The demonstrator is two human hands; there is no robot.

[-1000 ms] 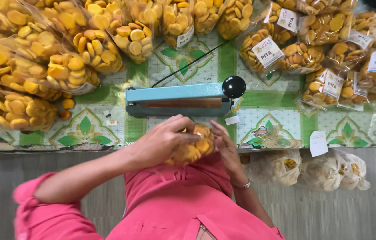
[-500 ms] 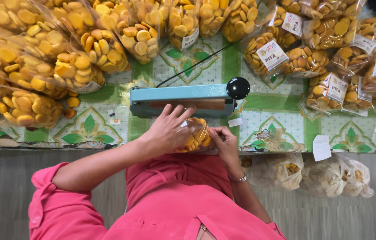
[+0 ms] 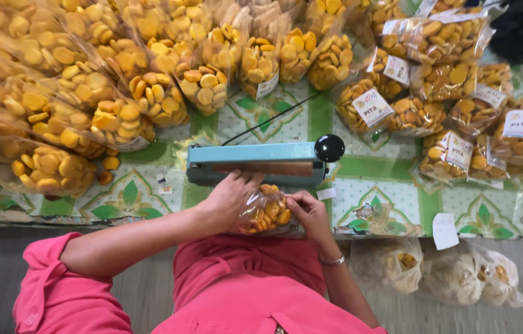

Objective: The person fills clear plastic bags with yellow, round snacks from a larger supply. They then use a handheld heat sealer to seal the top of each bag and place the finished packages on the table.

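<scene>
Hands first: your left hand [image 3: 229, 196] is wrapped over the top of a clear bag of yellow snacks [image 3: 266, 211], fingers curled tight on it, while your right hand [image 3: 308, 213] pinches its edge at 3 o'clock. That bag sits at the table's near edge, just below the teal heat sealer [image 3: 255, 164], touching its front. Filled bags [image 3: 119, 93] pile up at 10 o'clock, labelled bags [image 3: 459, 124] at 2 o'clock
</scene>
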